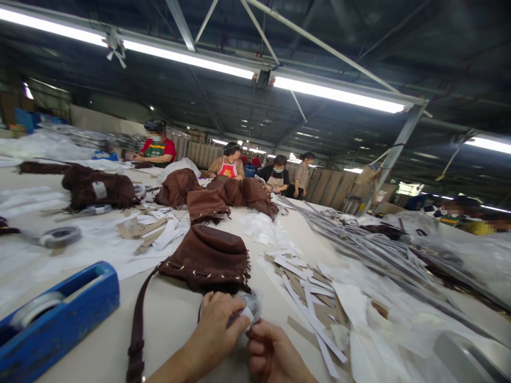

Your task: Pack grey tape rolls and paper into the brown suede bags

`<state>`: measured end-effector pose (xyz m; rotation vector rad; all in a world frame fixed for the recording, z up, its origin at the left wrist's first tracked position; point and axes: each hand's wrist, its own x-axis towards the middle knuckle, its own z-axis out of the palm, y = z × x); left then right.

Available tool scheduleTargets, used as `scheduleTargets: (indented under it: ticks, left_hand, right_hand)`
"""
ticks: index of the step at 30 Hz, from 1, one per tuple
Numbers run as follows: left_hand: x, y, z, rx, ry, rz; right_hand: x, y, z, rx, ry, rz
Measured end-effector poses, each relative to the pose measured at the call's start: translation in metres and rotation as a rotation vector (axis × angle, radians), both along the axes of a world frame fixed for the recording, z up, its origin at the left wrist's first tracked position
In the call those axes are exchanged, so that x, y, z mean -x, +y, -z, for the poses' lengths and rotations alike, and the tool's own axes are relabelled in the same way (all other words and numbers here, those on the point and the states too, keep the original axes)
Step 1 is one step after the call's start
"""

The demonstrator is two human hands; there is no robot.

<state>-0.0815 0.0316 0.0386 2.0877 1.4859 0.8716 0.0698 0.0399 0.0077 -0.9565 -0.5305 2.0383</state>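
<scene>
A dark brown leather bag [211,255] with gold eyelets, a laced cord and fringe lies on the table just beyond my hands. Its strap [138,324], fitted with a buckle, trails down on the left. Between my hands is a small plastic-wrapped bundle [252,304], greyish with a white strip on it; what is inside cannot be made out. My left hand [219,322] is closed over the bundle from the left, thumb pressed on the white strip. From below right, my right hand [269,351] pinches its lower edge with curled fingers.
A blue tape dispenser [80,314] stands at the left. Paper strips [307,292] and plastic sheets [383,319] lie to the right. More brown fringed bags [207,205] and a tape-like roll [59,236] are farther off. Several people work beyond, one in a green apron [157,150].
</scene>
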Motion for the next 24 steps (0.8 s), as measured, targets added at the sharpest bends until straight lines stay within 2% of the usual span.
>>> scheduleTargets:
  ticks: [2,7,11,14,19,24]
  left_hand:
    - [-0.001,-0.001,0.0,-0.015,0.019,0.007]
    - [-0.003,-0.005,0.001,0.02,-0.038,-0.006]
    - [-0.006,-0.003,0.005,0.088,-0.149,-0.148]
    - [-0.009,0.0,0.011,0.035,-0.204,-0.176]
    - [-0.01,0.004,0.023,-0.2,-0.182,-0.126]
    - [-0.013,0.008,0.034,-0.639,-0.002,0.008]
  right_hand:
    - [-0.003,0.0,0.002,0.042,0.129,-0.105]
    - [-0.005,0.001,0.015,-0.092,0.343,-0.383]
    - [-0.004,0.002,0.021,-0.121,0.373,-0.476]
    - [-0.002,0.005,0.021,-0.118,0.378,-0.484]
    - [0.003,0.007,0.024,-0.132,0.421,-0.448]
    - [0.012,0.008,0.019,-0.075,0.362,-0.339]
